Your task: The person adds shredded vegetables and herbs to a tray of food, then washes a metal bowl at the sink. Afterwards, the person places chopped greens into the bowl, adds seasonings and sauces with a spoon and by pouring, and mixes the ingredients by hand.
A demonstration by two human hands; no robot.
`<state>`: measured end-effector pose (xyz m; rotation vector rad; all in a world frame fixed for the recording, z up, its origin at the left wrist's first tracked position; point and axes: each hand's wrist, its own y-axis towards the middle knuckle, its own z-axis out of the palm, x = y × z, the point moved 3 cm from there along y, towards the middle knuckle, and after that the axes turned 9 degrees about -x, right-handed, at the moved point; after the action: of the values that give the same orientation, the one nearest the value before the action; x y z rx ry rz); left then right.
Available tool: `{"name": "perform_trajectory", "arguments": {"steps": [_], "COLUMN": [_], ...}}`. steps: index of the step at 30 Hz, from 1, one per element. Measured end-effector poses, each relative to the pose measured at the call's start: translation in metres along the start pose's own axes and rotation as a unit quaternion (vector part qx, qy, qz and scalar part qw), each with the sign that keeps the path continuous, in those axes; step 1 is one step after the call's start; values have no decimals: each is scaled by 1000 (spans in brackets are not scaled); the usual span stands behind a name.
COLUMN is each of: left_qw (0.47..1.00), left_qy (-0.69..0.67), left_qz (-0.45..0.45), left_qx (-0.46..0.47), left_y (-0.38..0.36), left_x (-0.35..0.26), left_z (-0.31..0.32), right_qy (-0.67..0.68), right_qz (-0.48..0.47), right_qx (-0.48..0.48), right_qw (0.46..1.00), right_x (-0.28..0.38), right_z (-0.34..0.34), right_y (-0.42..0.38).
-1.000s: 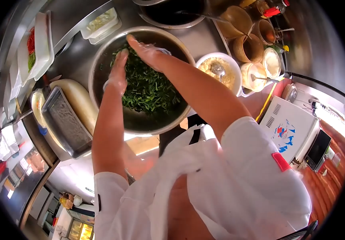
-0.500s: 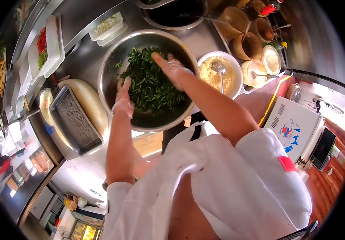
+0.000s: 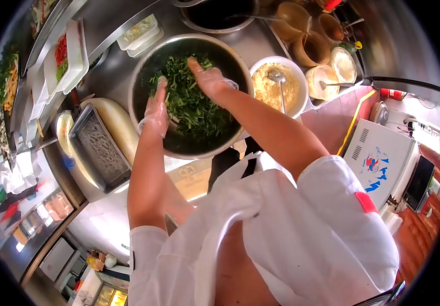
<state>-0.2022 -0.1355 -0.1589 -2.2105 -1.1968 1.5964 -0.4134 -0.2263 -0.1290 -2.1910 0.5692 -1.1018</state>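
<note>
A large steel mixing bowl (image 3: 143, 71) on the steel counter holds a heap of chopped dark greens (image 3: 192, 104). Both my hands wear thin clear gloves and are inside the bowl. My left hand (image 3: 156, 111) lies on the left side of the greens with its fingers stretched out and pointing away. Over the top of the heap, my right hand (image 3: 207, 77) is spread flat, fingers apart. Neither hand visibly grips anything.
A white bowl of pale crumbs with a spoon (image 3: 276, 89) stands right of the mixing bowl. Behind it are several brown and white condiment bowls (image 3: 314, 48). A metal grater tray (image 3: 97, 148) and a white radish (image 3: 115, 122) lie to the left. White trays of cut vegetables (image 3: 64, 56) sit far left.
My left hand slid down the left side of the bowl, then back up onto the greens. My right hand shifted from the far rim to the heap's top. The view tilted slightly.
</note>
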Motion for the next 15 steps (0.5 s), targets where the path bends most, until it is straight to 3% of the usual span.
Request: {"name": "perform_trajectory", "arguments": {"steps": [1,3,4,5,6,7,9,11,12,15], "left_qw": [999,967,952,936,915,916,964,984,971,995], "left_qy": [-21,-162,-149,-195,-241,-277,-187,-80,-105,-25], "left_qz": [15,-176,-267,-293,-319,-290,-183,-161,-213,-64], "left_qx": [30,83,27,-7,-42,-1,39,0,-33,-66], "left_y": [-6,-53,-40,-39,-45,-43,-44,-51,-49,-39], "left_x": [10,-18,15,42,65,78,68,37,26,-2], "left_z": [-6,-5,-5,8,24,41,60,61,63,46], "right_qy": [-17,-6,0,125,151,177,167,103,68,131], "right_qz": [5,43,61,127,134,137,113,109,98,72], "right_qx": [4,44,61,73,82,91,128,170,133,169], "right_qw": [1000,998,996,981,976,970,971,974,984,974], "right_x": [-4,-27,-39,-55,-68,-78,-84,-80,-79,-68], "right_z": [-5,-13,-16,-13,0,16,37,51,52,52], "right_y": [3,3,5,-1,-6,-9,-20,-24,-29,-30]}}
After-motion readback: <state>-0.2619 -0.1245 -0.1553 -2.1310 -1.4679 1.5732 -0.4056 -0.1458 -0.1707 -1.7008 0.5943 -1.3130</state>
